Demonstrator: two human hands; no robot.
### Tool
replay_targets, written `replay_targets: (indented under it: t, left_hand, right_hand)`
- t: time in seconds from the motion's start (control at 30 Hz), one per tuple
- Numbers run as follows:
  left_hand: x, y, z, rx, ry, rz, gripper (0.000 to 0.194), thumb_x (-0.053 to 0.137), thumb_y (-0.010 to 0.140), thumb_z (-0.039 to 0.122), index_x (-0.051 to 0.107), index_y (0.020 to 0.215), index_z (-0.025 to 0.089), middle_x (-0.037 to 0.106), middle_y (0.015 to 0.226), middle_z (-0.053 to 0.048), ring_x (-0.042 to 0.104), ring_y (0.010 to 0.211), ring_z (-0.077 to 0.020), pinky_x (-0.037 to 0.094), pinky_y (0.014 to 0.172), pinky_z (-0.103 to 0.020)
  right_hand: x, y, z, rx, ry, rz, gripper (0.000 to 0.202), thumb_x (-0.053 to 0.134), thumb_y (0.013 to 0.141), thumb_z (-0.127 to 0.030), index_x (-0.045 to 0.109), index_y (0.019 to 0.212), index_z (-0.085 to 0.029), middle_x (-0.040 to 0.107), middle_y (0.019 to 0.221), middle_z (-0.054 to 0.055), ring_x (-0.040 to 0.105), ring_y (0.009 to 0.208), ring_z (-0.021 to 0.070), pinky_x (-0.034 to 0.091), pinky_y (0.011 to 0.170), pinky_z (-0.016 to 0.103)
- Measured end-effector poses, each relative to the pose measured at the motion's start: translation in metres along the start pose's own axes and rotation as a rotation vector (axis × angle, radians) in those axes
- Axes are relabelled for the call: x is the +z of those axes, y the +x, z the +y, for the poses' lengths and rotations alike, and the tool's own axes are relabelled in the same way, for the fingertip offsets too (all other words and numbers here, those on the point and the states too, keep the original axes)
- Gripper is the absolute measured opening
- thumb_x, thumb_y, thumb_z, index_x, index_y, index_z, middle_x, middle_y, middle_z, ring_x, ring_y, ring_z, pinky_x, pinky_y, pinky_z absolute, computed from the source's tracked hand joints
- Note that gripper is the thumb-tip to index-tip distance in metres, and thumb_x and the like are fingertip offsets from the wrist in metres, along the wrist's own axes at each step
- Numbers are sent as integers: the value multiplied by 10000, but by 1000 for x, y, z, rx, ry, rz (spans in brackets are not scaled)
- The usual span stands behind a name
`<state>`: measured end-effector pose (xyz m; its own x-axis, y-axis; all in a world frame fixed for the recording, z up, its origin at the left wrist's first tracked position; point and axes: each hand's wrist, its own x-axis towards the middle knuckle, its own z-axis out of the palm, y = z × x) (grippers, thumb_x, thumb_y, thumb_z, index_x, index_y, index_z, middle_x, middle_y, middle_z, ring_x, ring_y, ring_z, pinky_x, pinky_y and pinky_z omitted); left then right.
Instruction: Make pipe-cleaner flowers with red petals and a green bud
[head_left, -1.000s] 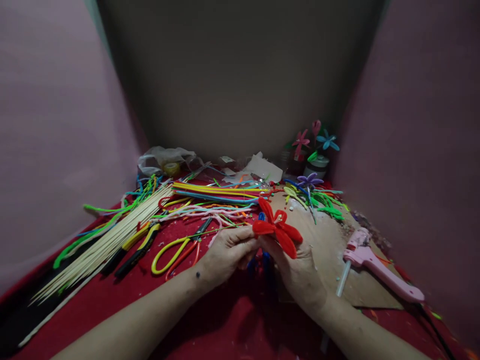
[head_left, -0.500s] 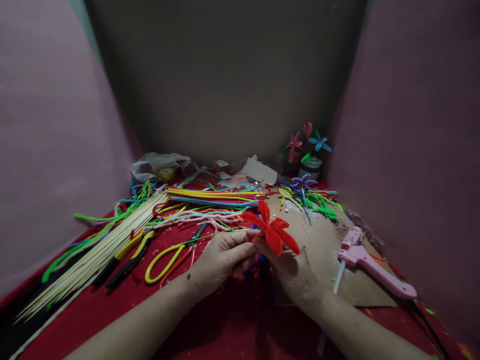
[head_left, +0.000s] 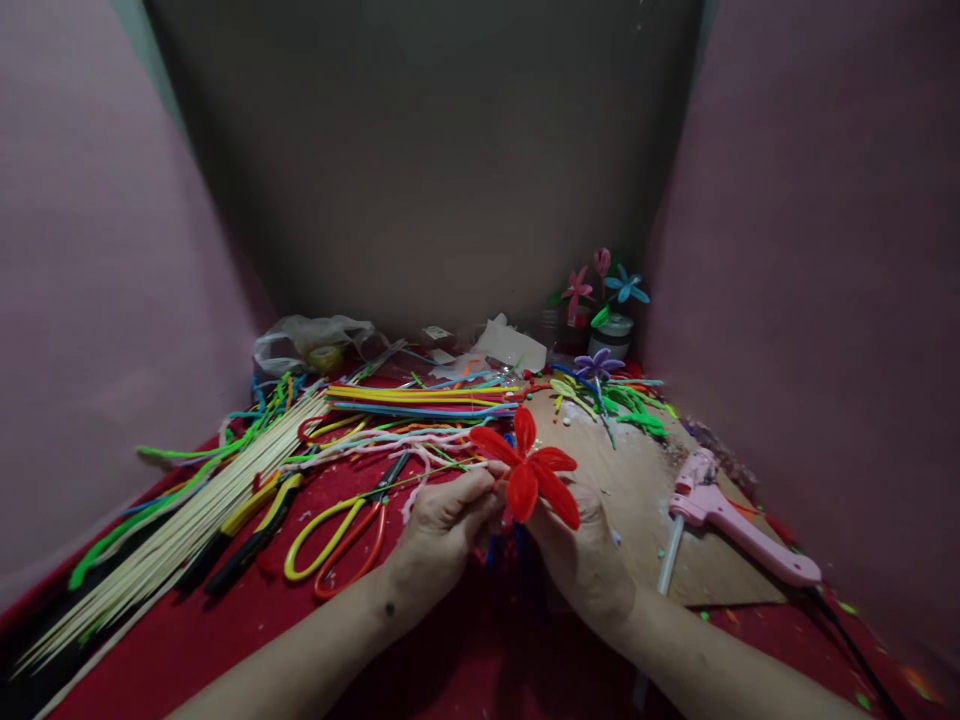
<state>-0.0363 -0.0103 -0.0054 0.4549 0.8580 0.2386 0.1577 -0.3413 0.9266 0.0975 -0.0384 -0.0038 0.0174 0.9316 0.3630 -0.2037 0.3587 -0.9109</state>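
Note:
A red fuzzy flower (head_left: 523,466) with five petals is held up between both hands, facing the camera. My left hand (head_left: 450,520) pinches at the flower's left side, its fingertips closed near the flower's base. Behind and under the petals, my right hand (head_left: 589,560) has its fingers closed on the flower, partly hidden by it. Something blue shows below, between the hands. Scissors (head_left: 367,515) with yellow and red handles lie left of my left hand.
Pliers (head_left: 247,525) and thin wooden sticks (head_left: 187,520) lie at the left. Pipe cleaners (head_left: 420,398) spread behind the hands. A pink glue gun (head_left: 739,520) rests on cardboard (head_left: 637,500) at the right. Finished flowers (head_left: 601,285) stand at the back.
The flower has turned to face the camera more fully, and both hands have shifted slightly left and down. The whole view has also shifted a little.

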Motion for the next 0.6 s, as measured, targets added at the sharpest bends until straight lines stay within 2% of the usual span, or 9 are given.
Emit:
replay_targets:
  t: [0.13, 0.3, 0.4, 0.47, 0.53, 0.6]
  left_hand:
    - [-1, 2, 4, -161, -221, -70, 256, 539, 815, 367, 574, 677, 155, 466, 510, 47, 394, 404, -68, 322, 415, -196]
    - [-6, 4, 4, -222, -324, -116, 245, 583, 796, 363, 619, 708, 137, 430, 465, 56, 326, 385, -36, 234, 392, -172]
    - [-7, 4, 1, -273, -376, -130, 238, 604, 782, 367, 644, 796, 133, 414, 467, 61, 273, 392, -26, 168, 389, -171]
    - [-7, 4, -1, -313, -426, -155, 221, 612, 776, 346, 633, 768, 126, 415, 458, 60, 258, 388, -23, 144, 391, -175]
    - [-8, 3, -3, -327, -495, -178, 215, 620, 766, 327, 607, 703, 122, 426, 443, 54, 261, 375, -22, 134, 387, -179]
    - [-8, 3, -4, -341, -577, -207, 235, 631, 752, 334, 594, 673, 116, 431, 423, 53, 253, 347, -16, 126, 372, -181]
  right_hand:
    - [-1, -1, 4, 69, 43, -112, 357, 518, 813, -499, 728, 685, -240, 613, 523, 24, 595, 589, 199, 488, 577, 320]
    - [1, 3, 8, 147, 164, -114, 268, 604, 760, -471, 725, 850, -249, 670, 621, 12, 640, 654, 209, 519, 618, 333]
    - [-2, 6, 5, 146, 174, -15, 220, 724, 656, -401, 720, 806, -240, 684, 658, -5, 640, 683, 195, 519, 642, 311]
    - [-4, 7, 1, 149, 176, 20, 220, 777, 588, -352, 715, 758, -228, 685, 659, -14, 637, 689, 188, 515, 653, 299]
    - [-6, 7, -1, 162, 206, -16, 216, 786, 571, -342, 711, 734, -221, 687, 670, -12, 633, 701, 189, 512, 660, 299]
    - [-8, 7, -1, 176, 245, -95, 191, 753, 618, -366, 713, 728, -215, 692, 704, 2, 629, 733, 195, 507, 675, 307]
